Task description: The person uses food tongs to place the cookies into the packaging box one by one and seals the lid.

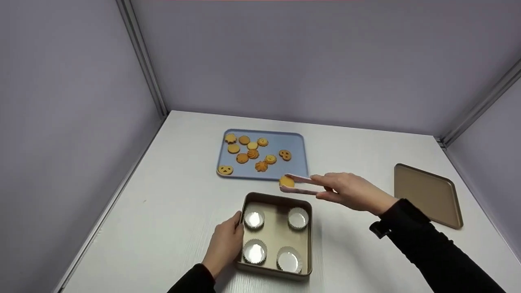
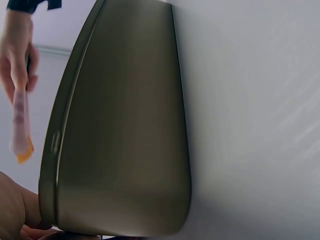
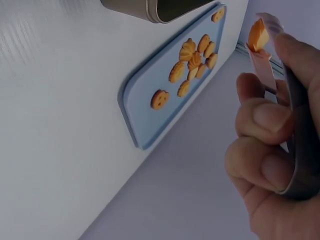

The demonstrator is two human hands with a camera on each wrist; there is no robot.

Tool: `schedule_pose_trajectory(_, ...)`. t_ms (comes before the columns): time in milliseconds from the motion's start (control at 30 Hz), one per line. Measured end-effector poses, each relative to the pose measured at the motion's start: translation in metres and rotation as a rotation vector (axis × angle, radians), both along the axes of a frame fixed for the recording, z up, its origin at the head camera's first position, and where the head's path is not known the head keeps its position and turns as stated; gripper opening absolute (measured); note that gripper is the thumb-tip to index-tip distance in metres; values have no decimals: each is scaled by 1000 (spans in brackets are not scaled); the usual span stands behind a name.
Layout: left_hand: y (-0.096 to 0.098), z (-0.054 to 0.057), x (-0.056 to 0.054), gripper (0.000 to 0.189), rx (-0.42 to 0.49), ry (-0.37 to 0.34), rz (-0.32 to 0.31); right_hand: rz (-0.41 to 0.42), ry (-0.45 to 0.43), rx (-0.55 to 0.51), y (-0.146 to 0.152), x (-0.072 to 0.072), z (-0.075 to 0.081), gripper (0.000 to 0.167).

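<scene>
In the head view my right hand [image 1: 350,189] holds a pair of tongs [image 1: 303,191] with pale pink tips, its fingers curled around the dark handle in the right wrist view. Between the tips is a yellow-orange cookie [image 1: 286,181], raised between the blue tray and the tin. My left hand [image 1: 226,240] grips the left wall of a deep rectangular gold-brown tin [image 1: 274,197], thumb at the rim. Inside the tin stand several white fluted paper cups [image 1: 255,219], one near each corner. Several cookies [image 1: 252,154] of different shapes lie on the blue tray [image 1: 291,142].
A flat gold-brown lid [image 1: 425,195] lies at the right side of the white table [image 1: 171,195]. Grey-lilac partition walls [image 1: 285,61] enclose the table at the back and on both sides.
</scene>
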State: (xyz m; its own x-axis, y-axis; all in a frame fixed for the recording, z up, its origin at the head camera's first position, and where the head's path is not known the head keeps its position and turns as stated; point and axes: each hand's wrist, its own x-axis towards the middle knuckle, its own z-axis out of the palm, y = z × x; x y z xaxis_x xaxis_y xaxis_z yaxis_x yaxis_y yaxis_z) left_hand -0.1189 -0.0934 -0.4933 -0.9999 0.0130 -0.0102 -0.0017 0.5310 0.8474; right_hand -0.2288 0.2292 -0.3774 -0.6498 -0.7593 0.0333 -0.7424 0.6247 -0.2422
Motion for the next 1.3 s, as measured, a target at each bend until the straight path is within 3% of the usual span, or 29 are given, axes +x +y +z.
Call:
schedule_pose_trajectory(133,-4,1,0,45,3,2,21,66,27,20,7,6,8,43)
schedule_pose_trajectory(267,-5,1,0,45,1,5,29,75,28,88,10,12,11,40)
schedule_pose_trajectory(500,-4,1,1,46,-5,4,25,84,26,193,7,20,9,18)
schedule_pose_trajectory(867,-3,-1,3,46,-26,14,18,92,139,290,-6,23,-7,26)
schedule_pose_trajectory(1300,-1,-1,6,46,-36,19,13,78,190,298,-15,28,-18,30)
